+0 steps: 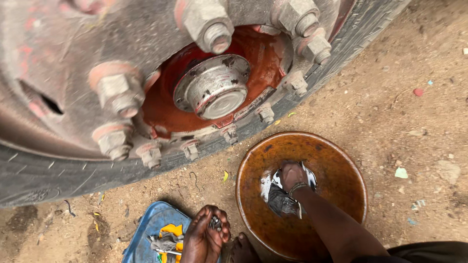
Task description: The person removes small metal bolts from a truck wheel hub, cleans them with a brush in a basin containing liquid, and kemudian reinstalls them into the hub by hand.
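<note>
Hands at basin, beside truck wheel hub (214, 87).
R hand (293, 176) closed on dark rag (282, 200) in rusty basin (341, 160); L hand (204, 234) clenched round small metal parts (215, 223), over blue tray (148, 229).

i see a big truck wheel (97, 63) with dusty lug nuts (116, 92), red hub (253, 63) around a grey metal cap (214, 87), worn black tyre (53, 175), sandy ground (414, 112) with scattered litter, blue plastic container (148, 229) holding yellow scraps
</note>
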